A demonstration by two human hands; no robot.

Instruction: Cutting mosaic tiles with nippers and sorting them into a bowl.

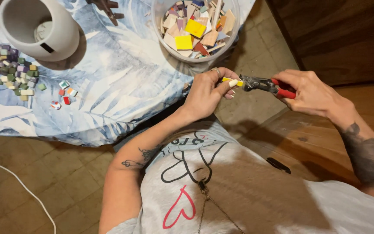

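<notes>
A: Where's the piece?
B: Small yellow ceramic tile chip (227, 79), pinched in my left hand (206, 91), just below the clear tub of mixed tile shards (198, 27).
A: Right?
B: Right hand (310, 89) wrapped around red-handled metal nippers (265, 85), biting its edge. I'd squeeze slowly, fingertips back.

A small black rectangular label (46, 47) sits inside the white vase (44, 28).

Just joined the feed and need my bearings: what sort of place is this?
Likely a home craft corner for mosaic work: a clear tub of broken coloured tiles, small tile pieces sorted on a leaf-print cloth, and red-handled nippers biting a yellow tile piece.
</notes>
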